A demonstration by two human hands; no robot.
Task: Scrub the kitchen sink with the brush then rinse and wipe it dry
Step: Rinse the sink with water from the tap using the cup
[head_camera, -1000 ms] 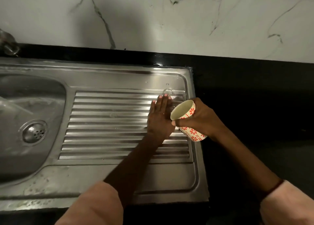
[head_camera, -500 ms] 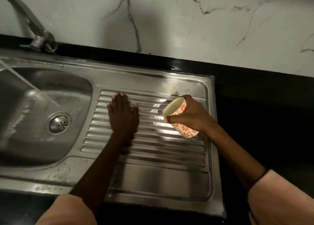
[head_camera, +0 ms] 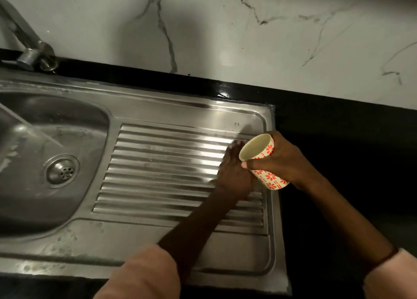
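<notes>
A stainless steel sink [head_camera: 158,111] has its basin [head_camera: 40,199] at the left and a ribbed drainboard [head_camera: 162,170] to the right. My left hand [head_camera: 233,174] lies flat with straight fingers on the right end of the ribs. My right hand [head_camera: 282,158] grips a cream cup with red flowers [head_camera: 262,161], tilted with its mouth toward the left, just above the drainboard's right edge. Water streams from the tap [head_camera: 27,45] into the basin. No brush is in view.
The drain strainer [head_camera: 62,171] sits in the basin floor. Soap residue marks the sink's front rim [head_camera: 58,244]. Black countertop [head_camera: 338,140] lies to the right and a white marble wall [head_camera: 225,34] runs behind.
My left hand swept from the right end of the ribs to the left part and has come back to the right end beside the cup. The cup stayed tilted near the right edge.
</notes>
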